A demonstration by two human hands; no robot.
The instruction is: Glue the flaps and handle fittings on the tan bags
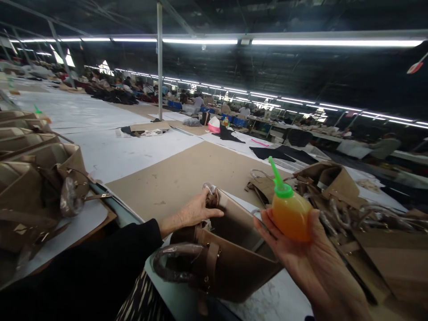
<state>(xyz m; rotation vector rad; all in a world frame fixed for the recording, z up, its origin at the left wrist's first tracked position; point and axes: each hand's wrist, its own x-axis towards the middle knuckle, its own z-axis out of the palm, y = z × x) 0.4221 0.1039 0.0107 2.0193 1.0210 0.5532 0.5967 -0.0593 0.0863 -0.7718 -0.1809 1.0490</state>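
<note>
A brown handbag (240,272) lies tilted on the table edge in front of me, its mouth facing up. Its handle (177,263), wrapped in clear plastic, hangs down on the near side. My left hand (197,211) grips the bag's far-left rim, the thumb over the inside and the fingers partly hidden behind it. In my right hand (310,254) is a squeeze bottle (290,214) of orange liquid with a green cap and long green nozzle. The bottle is held upright beside the bag's right end, nozzle leaning left.
Several similar brown bags (36,187) stand at the left, and more bags (377,240) are piled at the right. Brown sheet material (187,178) covers the table beyond. Black cloth pieces (274,153) lie farther back near a metal post (159,62). Other people sit in the distance.
</note>
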